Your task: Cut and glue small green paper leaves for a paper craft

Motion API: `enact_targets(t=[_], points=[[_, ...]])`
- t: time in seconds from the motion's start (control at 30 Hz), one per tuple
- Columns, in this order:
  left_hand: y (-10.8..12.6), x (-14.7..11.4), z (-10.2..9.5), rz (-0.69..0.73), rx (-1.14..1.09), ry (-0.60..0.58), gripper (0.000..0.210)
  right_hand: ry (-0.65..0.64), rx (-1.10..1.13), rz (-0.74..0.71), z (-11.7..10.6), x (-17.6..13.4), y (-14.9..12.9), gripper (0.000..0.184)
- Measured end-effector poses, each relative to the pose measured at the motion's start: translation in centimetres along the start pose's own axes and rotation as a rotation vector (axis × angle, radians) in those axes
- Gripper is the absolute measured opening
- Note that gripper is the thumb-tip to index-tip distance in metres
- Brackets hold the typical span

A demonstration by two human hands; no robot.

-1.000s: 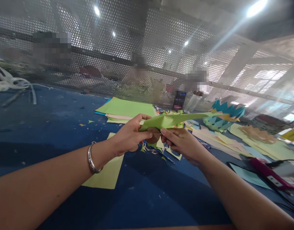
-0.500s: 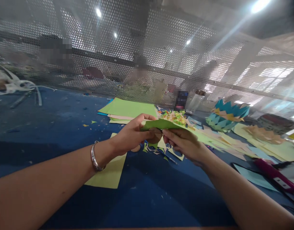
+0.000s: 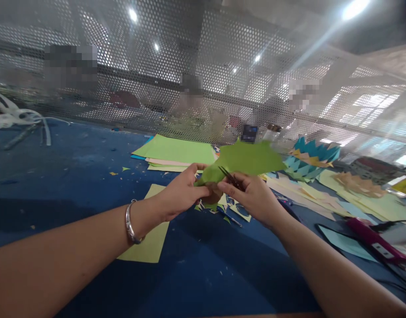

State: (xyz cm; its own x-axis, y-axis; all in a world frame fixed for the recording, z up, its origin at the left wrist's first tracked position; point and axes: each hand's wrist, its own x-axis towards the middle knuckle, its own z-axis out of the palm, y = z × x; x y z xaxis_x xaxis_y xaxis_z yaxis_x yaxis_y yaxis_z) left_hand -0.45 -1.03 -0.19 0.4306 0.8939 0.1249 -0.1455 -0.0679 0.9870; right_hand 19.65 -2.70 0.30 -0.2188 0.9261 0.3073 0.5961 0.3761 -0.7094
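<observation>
Up above the blue worktop, the left hand pinches the green paper near its left edge. The right hand curls around dark scissors, blades a little apart. Wide worktop stretches between the arms.

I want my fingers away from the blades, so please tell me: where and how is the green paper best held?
Probably pinch the green paper at its narrow left end, coming from the left, as the left grip does. The paper widens toward the right, and the scissors in the right grip point in from that side.
</observation>
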Motion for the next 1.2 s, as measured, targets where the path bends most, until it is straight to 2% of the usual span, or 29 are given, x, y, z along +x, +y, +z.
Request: enact_targets(t=[0.17, 0.3, 0.43, 0.5, 0.6, 0.73, 0.93, 1.03, 1.2], points=[[0.4, -0.3, 0.5, 0.015, 0.128, -0.042, 0.058, -0.067, 0.121, 0.012, 0.4, 0.0, 0.3, 0.031], [0.2, -0.1, 0.6, -0.064, -0.044, 0.021, 0.057, 0.001, 0.157, 0.027, 0.4, 0.0, -0.1, 0.029], [0.0, -0.1, 1.0, -0.111, -0.224, 0.019, 0.034, 0.097, 0.184, 0.003, 0.4, -0.2, -0.8, 0.029], [0.1, -0.2, 1.3, -0.116, -0.264, 0.04, 0.023, 0.103, 0.179, 0.001, 0.4, -0.3, -0.9, 0.03], [0.4, -0.2, 1.3, -0.137, -0.277, 0.101, 0.017, 0.091, 0.171, 0.019, 0.5, -0.3, -1.0, 0.034], [0.3, 0.2, 0.7, -0.148, -0.298, 0.148, 0.013, 0.049, 0.258, 0.104, 0.5, -0.2, -0.7, 0.044], [0.0, 0.5, 0.1, -0.187, -0.325, 0.195, 0.009, -0.103, 0.285, 0.15, 0.6, 0.1, -0.4, 0.045], [0.0, 0.6, -0.2, -0.179, -0.334, 0.209, 0.014, -0.16, 0.313, 0.185, 0.5, 0.2, -0.4, 0.045], [0.4, 0.7, -0.8, -0.217, -0.341, 0.221, 0.025, -0.177, 0.39, 0.256, 0.3, 0.3, -0.6, 0.045]])
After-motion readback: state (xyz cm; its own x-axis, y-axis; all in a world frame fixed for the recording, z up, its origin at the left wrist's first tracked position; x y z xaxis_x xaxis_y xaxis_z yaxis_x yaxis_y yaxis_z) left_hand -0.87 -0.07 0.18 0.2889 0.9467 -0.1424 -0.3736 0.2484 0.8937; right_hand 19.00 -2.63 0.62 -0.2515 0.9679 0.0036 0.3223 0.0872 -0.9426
